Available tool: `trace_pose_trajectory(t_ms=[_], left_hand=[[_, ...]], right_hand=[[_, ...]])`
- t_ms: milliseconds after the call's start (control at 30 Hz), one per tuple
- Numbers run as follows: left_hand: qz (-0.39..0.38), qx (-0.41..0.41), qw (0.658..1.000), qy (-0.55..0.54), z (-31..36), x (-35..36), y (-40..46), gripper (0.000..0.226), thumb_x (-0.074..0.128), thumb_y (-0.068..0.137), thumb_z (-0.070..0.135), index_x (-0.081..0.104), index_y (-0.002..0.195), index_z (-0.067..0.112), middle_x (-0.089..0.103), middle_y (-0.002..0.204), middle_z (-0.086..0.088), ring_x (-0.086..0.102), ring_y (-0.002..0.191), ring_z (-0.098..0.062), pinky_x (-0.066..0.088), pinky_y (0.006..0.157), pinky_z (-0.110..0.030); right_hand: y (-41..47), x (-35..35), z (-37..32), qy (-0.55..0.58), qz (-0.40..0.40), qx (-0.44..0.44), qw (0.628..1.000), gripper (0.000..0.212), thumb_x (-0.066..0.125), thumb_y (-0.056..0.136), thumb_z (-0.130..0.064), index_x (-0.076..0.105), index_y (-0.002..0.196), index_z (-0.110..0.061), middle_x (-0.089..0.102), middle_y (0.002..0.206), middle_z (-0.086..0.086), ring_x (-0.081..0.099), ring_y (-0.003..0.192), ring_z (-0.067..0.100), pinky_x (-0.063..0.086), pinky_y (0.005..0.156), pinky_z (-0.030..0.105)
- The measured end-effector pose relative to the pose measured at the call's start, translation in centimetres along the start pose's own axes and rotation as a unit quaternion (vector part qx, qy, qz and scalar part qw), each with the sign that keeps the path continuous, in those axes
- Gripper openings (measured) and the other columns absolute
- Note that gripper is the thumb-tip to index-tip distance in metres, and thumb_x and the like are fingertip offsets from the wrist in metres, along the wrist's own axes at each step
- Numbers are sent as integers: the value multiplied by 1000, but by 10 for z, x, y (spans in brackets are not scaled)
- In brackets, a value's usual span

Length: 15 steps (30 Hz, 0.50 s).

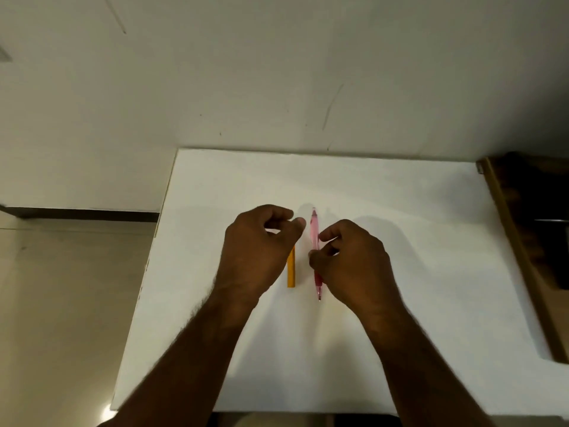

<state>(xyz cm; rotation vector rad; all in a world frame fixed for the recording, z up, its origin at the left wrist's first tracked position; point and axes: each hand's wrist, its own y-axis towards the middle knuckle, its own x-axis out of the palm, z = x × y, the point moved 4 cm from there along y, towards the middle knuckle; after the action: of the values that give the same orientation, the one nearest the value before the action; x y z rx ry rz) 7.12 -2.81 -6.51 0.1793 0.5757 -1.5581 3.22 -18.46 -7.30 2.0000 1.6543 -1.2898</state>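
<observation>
A translucent pink plastic pen (314,232) lies lengthwise near the middle of a flat white board (415,204), its tip towards the person and its far end pointing at the wall. The right hand (354,263) comes in from the pen's right side, with its thumb and curled fingers closed on the barrel around the middle, pinching it. The pen looks to be resting on the board or only just off it; the view from above does not settle which.

Just to the left of the pen, and parallel to it, lies a short orange stick with a squared near end (291,272). Only its lower part shows, as the upper part runs under the left hand (258,251). That hand hovers with its fingers curled in and the thumb tip near the forefinger. I cannot tell whether it grips the stick or holds nothing, because the palm hides the contact.

The board reaches back to a pale, scuffed wall (277,72). A dark wooden frame with a lighter edge (505,223) runs along the board's right side, and a beige floor (61,288) lies to the left.
</observation>
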Motion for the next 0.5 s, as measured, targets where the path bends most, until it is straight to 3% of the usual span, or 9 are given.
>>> trace_pose_trajectory(t_ms=[67,267,400,500], left_hand=[[-23,-25,998,-47,-1,4,0,18,74,85,40,77,96,25,76,87,10,71,86,-10,59,83,-38],[-58,-54,990,-120,-4,9,1,9,75,87,28,80,81,23,77,71,3,75,70,-14,59,63,-27],[-88,-54,982,-161,-2,8,3,9,75,88,24,80,85,17,77,73,-3,74,70,-18,63,70,-33],[-105,-41,982,-152,0,11,1,10,75,88,25,80,86,16,77,75,-4,74,72,-23,64,73,-37]], right_hand=[[-2,-5,-5,56,1,-18,998,27,81,82,-31,59,97,-34,70,78,-16,68,69,3,58,74,29],[-4,-4,-15,119,-26,-59,991,22,81,84,-28,63,97,-31,72,80,-13,72,69,7,64,72,34],[7,-14,-13,235,-6,-29,971,13,73,89,-21,69,95,-32,74,90,-10,73,83,11,63,78,37],[13,-17,-17,357,-9,15,934,8,69,93,-22,76,90,-22,78,87,-4,75,77,13,62,74,32]])
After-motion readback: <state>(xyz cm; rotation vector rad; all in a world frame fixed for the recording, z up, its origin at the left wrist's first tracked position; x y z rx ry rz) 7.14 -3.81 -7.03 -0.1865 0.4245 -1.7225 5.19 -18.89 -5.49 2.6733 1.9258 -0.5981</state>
